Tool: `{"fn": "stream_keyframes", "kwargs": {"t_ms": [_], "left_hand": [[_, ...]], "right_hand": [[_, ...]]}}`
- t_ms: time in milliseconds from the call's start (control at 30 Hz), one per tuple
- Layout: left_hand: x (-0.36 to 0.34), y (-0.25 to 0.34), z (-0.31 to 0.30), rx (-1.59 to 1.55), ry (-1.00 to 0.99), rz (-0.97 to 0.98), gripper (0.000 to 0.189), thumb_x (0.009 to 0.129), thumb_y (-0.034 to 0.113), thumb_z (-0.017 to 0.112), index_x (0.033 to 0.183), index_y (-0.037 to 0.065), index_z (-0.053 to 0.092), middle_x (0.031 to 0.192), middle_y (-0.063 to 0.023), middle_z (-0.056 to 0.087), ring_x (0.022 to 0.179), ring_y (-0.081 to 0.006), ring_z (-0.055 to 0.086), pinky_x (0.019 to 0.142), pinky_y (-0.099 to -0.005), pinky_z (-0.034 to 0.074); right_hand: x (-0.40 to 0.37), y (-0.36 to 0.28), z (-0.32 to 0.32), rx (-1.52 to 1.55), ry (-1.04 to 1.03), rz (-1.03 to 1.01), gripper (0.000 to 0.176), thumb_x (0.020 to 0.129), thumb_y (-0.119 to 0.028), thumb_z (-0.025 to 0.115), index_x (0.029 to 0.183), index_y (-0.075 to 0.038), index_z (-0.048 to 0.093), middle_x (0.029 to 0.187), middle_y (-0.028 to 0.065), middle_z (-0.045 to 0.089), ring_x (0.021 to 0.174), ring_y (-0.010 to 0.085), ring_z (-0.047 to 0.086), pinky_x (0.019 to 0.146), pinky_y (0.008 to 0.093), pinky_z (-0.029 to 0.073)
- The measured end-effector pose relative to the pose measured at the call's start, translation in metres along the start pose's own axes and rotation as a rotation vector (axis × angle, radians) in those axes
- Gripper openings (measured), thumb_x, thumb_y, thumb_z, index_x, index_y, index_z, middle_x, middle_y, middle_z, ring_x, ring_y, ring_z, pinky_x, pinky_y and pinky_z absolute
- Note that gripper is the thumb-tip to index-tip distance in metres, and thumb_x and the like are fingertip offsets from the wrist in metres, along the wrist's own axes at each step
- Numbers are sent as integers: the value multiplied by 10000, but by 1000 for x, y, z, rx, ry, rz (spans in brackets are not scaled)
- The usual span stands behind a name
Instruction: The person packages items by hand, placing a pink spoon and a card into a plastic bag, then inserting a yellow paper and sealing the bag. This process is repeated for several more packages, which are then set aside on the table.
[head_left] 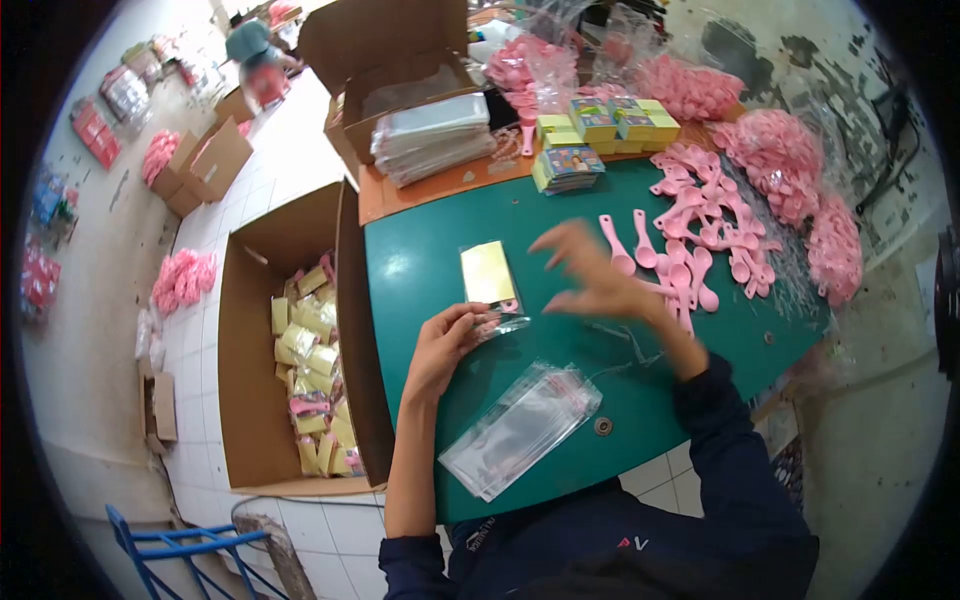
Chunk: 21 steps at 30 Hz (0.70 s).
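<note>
My left hand (442, 348) pinches the lower end of a clear plastic bag (512, 324) on the green table (420, 240). Inside the bag lie a pale yellow card (487, 272) and part of something pink near its lower edge. My right hand (592, 276) is raised to the right of the bag, fingers spread and slightly blurred, holding nothing visible. Just beyond it, several pink spoons (680, 272) lie loose, some partly behind the wrist. A pile of flat clear bags (525, 430) rests nearer to me, below both hands.
Left of the table stands a large cardboard box (240, 380) containing several yellow-and-pink packets (315, 350). At the back are stacks of printed cards (568, 170), a bundle of clear bags (430, 138) and an open carton (385, 40). Another person (258, 62) is far off at upper left.
</note>
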<state>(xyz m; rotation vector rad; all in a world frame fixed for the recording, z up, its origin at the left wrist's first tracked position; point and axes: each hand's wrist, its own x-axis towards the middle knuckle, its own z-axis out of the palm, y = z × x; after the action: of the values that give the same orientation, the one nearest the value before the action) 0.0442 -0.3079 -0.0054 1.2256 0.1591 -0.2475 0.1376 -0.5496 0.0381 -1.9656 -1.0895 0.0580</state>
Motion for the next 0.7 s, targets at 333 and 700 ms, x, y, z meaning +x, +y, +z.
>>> {"fn": "stream_keyframes", "kwargs": {"t_ms": [333,700], "left_hand": [[-3,1,-3,203,-31,76,219,884,18,548,1088,30,468,1053,-117,594,953,-182,619,786,-281,533],[2,0,-2,238,-34,119,43,918,84,517,944,54,504,955,-26,585,924,-98,582,784,-229,498]], "right_hand": [[-6,5,66,208,215,83,133,764,-35,676,884,-46,618,970,54,491,791,122,560,653,239,486],[-4,16,73,346,111,162,223,772,-162,722,924,-25,631,1055,71,437,819,118,557,674,230,497]]}}
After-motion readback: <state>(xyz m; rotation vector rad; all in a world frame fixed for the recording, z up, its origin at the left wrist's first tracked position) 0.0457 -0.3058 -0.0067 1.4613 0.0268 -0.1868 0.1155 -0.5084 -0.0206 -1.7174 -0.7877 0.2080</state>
